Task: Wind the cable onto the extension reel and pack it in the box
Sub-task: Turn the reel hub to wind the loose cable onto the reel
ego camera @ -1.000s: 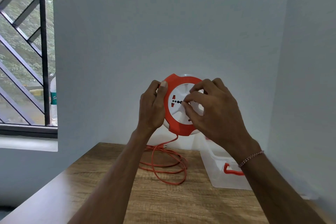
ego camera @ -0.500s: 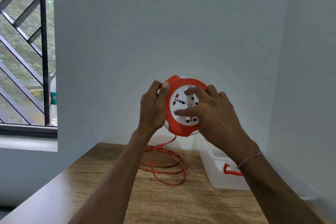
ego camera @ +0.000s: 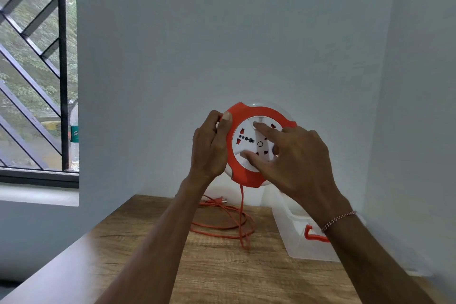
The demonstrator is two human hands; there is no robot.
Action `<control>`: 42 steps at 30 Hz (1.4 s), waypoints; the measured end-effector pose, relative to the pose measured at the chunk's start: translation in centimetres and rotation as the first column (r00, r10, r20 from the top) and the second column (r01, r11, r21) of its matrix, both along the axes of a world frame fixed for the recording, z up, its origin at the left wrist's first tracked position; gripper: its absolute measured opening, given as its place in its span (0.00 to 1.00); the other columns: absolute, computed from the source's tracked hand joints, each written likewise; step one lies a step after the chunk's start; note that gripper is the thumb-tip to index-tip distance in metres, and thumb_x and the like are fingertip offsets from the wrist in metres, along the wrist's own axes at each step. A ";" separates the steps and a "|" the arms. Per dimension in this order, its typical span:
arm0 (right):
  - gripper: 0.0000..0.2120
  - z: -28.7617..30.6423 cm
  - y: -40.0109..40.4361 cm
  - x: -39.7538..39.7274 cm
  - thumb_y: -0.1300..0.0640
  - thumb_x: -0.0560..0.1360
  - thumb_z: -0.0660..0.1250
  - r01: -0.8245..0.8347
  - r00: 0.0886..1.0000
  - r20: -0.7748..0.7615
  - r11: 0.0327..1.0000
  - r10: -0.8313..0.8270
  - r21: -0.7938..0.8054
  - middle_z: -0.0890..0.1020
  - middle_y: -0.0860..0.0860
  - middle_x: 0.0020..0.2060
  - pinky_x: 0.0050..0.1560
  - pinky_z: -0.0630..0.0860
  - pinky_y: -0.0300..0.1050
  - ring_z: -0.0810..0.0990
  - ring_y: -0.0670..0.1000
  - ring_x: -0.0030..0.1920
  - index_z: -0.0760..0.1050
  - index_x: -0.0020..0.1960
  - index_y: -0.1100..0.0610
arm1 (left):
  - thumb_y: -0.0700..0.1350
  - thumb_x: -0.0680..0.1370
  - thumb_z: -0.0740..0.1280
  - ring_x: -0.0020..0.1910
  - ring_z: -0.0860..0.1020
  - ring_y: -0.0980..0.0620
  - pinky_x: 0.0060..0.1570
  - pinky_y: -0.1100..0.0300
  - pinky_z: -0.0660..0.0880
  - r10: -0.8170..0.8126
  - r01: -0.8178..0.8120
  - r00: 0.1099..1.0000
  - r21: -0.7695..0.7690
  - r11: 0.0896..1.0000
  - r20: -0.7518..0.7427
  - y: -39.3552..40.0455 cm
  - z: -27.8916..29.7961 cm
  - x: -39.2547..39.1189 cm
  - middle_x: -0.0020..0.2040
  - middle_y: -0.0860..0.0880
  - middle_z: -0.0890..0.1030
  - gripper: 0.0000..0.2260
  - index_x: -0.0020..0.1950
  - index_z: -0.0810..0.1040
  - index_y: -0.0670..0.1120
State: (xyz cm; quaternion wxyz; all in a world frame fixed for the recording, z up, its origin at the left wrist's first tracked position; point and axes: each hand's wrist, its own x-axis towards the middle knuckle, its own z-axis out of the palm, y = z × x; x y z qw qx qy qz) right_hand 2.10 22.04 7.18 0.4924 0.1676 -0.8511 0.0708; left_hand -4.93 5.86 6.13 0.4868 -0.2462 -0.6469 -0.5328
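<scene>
The extension reel (ego camera: 251, 145) is up in the air, orange rim and white socket face turned toward the camera, caught between both hands. The left hand (ego camera: 209, 148) grips the rim on its own side, thumb hooked over the front edge, fingers curled behind. The right hand (ego camera: 293, 158) lies spread on the white face, fingers fairly straight, fingertips (ego camera: 257, 126) pressing the disc — looks like the hand that turns it. From the reel's lower edge, just below the right hand's thumb, the orange cable (ego camera: 241, 207) drops straight down. And there's plenty left: loose loops (ego camera: 222, 226) lie on the table under the left wrist, with the plug (ego camera: 220, 200) resting beyond them. So the winding is under way, I'd say, far from finished, and packing hasn't begun. The clear box (ego camera: 299, 242) with its orange handle sits below the right wrist, open, nothing visible inside. Wood-grain table (ego camera: 222, 276), pale walls meeting in a corner, and out past the left hand a barred window (ego camera: 37, 81) with a bottle (ego camera: 74, 136) on the sill.
</scene>
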 end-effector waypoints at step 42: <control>0.21 0.4 0.4 0.4 0.42 0.73 0.67 -0.070 0.982 -0.175 0.997 0.077 0.044 0.85 0.55 0.48 0.47 0.78 0.50 0.82 0.57 0.46 0.81 0.57 0.56 | 0.56 0.81 0.55 0.35 0.82 0.57 0.33 0.67 0.78 -0.046 0.046 0.999 0.001 0.999 -0.010 0.2 0.1 0.5 0.38 0.62 0.81 0.11 0.46 0.73 0.53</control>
